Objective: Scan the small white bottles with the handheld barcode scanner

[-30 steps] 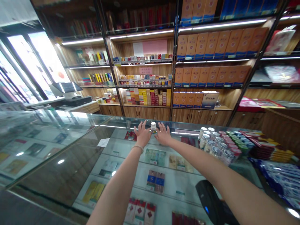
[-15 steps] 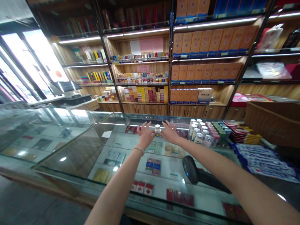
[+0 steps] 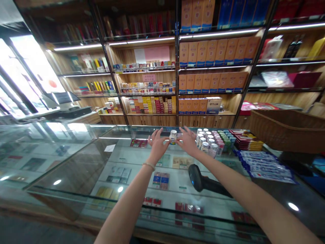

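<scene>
A small clear jar [image 3: 173, 137] with a white lid and pale contents is upright between my two hands, above the far part of the glass counter. My left hand [image 3: 157, 144] is at its left side, thumb tip against the jar and the other fingers spread upward. From the right, my right hand [image 3: 188, 140] meets the jar with its thumb in the same way, fingers raised. Whether the jar's base touches the glass I cannot tell. Several similar white-lidded jars [image 3: 205, 146] stand grouped just right of my right hand. Below my right forearm lies a black handheld scanner [image 3: 196, 178].
The glass display counter [image 3: 83, 176] holds flat packs under its top. To the right are pink and green tubes [image 3: 225, 137], red and yellow packs [image 3: 245, 139], blue-white sachets [image 3: 264, 166] and a brown basket [image 3: 286, 132]. Stocked shelves [image 3: 177, 67] line the back wall.
The view has swung slightly right. Both hands and the jar between them have shifted right and a little farther off, toward the grouped jars. The scanner lies where it was.
</scene>
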{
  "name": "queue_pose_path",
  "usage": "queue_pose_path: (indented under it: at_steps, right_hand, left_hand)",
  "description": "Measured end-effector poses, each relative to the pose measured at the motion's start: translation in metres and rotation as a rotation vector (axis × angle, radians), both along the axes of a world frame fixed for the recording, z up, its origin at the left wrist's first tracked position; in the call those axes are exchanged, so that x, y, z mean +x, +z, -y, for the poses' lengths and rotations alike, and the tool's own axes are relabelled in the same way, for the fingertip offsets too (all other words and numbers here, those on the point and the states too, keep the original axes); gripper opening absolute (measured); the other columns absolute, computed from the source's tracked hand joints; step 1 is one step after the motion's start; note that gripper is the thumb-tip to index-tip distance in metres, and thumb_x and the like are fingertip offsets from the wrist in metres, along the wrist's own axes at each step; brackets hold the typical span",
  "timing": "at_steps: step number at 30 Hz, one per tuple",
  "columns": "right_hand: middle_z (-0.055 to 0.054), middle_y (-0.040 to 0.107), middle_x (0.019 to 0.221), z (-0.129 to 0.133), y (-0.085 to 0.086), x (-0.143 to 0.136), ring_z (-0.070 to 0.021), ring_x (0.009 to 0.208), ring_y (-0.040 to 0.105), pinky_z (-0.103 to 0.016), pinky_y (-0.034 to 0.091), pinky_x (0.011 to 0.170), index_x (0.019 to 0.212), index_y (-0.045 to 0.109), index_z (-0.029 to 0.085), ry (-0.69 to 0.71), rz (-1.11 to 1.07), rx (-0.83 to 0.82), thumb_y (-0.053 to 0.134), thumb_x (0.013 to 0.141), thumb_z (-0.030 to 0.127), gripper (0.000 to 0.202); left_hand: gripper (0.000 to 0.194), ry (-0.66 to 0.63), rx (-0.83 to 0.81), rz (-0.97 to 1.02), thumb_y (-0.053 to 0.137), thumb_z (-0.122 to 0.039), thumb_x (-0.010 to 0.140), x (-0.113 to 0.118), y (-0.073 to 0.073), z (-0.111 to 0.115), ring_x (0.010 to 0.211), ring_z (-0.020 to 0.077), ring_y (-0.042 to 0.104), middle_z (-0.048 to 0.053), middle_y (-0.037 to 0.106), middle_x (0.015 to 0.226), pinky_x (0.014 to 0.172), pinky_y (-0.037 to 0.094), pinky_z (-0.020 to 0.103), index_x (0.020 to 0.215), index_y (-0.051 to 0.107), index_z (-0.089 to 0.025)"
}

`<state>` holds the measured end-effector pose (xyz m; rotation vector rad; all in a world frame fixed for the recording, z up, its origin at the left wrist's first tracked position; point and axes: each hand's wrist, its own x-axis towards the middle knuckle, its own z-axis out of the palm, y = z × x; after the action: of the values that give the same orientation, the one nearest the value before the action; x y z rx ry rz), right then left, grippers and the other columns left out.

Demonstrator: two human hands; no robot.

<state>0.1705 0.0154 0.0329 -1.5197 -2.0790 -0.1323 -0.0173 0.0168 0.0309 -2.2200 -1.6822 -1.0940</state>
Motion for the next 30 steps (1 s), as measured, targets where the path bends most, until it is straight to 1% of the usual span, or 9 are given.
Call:
queue_pose_path:
  at_steps: [4,8,10,13,16,20,25,28,30]
  right_hand:
    - [-0.007,0.043,0.16,0.022,0.014,0.027,-0.0342,0.151,0.026,-0.059,0.022,0.114,0.096,0.08,0.028,-0.043,-0.092,0.182,0.057,0.098,0.044,0.028]
    - [-0.008,0.044,0.159,0.044,0.02,0.058,-0.0357,0.15,0.024,-0.059,0.02,0.114,0.101,0.078,0.027,-0.104,-0.051,0.336,0.057,0.097,0.044,0.028]
    - [-0.009,0.043,0.159,0.052,0.017,0.072,-0.0349,0.151,0.024,-0.059,0.02,0.114,0.108,0.077,0.027,-0.152,-0.019,0.339,0.058,0.097,0.044,0.028]
    - [-0.01,0.038,0.162,0.06,0.008,0.088,-0.0347,0.151,0.022,-0.059,0.019,0.116,0.111,0.074,0.026,-0.183,0.04,0.294,0.06,0.096,0.044,0.027]
    - [-0.011,0.034,0.165,0.065,-0.003,0.096,-0.0356,0.152,0.02,-0.059,0.018,0.117,0.116,0.072,0.025,-0.163,0.061,0.251,0.062,0.094,0.043,0.029]
    - [-0.011,0.031,0.166,0.069,-0.01,0.101,-0.0366,0.152,0.019,-0.06,0.021,0.116,0.124,0.068,0.027,-0.116,-0.015,0.229,0.065,0.092,0.043,0.036]
    - [-0.01,0.037,0.162,0.076,-0.009,0.102,-0.0381,0.151,0.022,-0.06,0.023,0.115,0.114,0.071,0.026,-0.075,-0.158,0.249,0.074,0.083,0.044,0.036]
    - [-0.01,0.041,0.159,0.077,-0.009,0.101,-0.0382,0.149,0.027,-0.061,0.026,0.114,0.106,0.072,0.025,-0.111,-0.266,0.256,0.075,0.08,0.045,0.033]
    - [-0.011,0.043,0.158,0.076,-0.01,0.101,-0.0375,0.147,0.031,-0.061,0.028,0.114,0.1,0.073,0.025,-0.141,-0.343,0.259,0.075,0.08,0.046,0.03]
  left_hand:
    - [0.02,-0.073,0.075,0.039,0.064,-0.042,0.092,0.023,0.019,0.007,0.148,0.0301,0.034,0.002,0.045,0.159,0.123,0.017,0.058,0.101,0.079,-0.032]
    - [0.022,-0.159,0.104,0.056,0.062,-0.041,0.093,0.054,0.025,0.015,0.149,0.0304,0.032,0.001,0.044,0.16,0.124,0.019,0.057,0.103,0.079,-0.031]
    - [0.021,-0.197,0.103,0.078,0.063,-0.041,0.093,0.068,0.023,0.018,0.149,0.0299,0.032,0.001,0.045,0.159,0.123,0.02,0.057,0.103,0.079,-0.032]
    - [0.02,-0.231,0.081,0.084,0.063,-0.041,0.093,0.082,0.014,0.024,0.149,0.0292,0.032,0.001,0.046,0.159,0.123,0.022,0.056,0.103,0.079,-0.031]
    - [0.019,-0.258,0.065,0.076,0.064,-0.04,0.093,0.087,0.002,0.029,0.147,0.0298,0.034,0.001,0.047,0.158,0.123,0.024,0.056,0.102,0.079,-0.032]
    - [0.017,-0.318,0.101,0.088,0.065,-0.039,0.092,0.087,-0.006,0.033,0.147,0.031,0.036,0.002,0.049,0.156,0.122,0.024,0.058,0.1,0.079,-0.032]
    - [0.02,-0.352,0.176,0.078,0.061,-0.04,0.095,0.086,-0.008,0.039,0.145,0.0323,0.037,0.004,0.048,0.156,0.119,0.027,0.06,0.102,0.078,-0.032]
    - [0.027,-0.365,0.2,0.022,0.058,-0.041,0.096,0.087,-0.01,0.044,0.148,0.0327,0.032,0.007,0.042,0.16,0.119,0.024,0.059,0.116,0.074,-0.032]
    - [0.036,-0.348,0.223,-0.038,0.062,-0.045,0.094,0.088,-0.012,0.047,0.149,0.0345,0.03,0.009,0.039,0.162,0.119,0.021,0.061,0.127,0.069,-0.032]
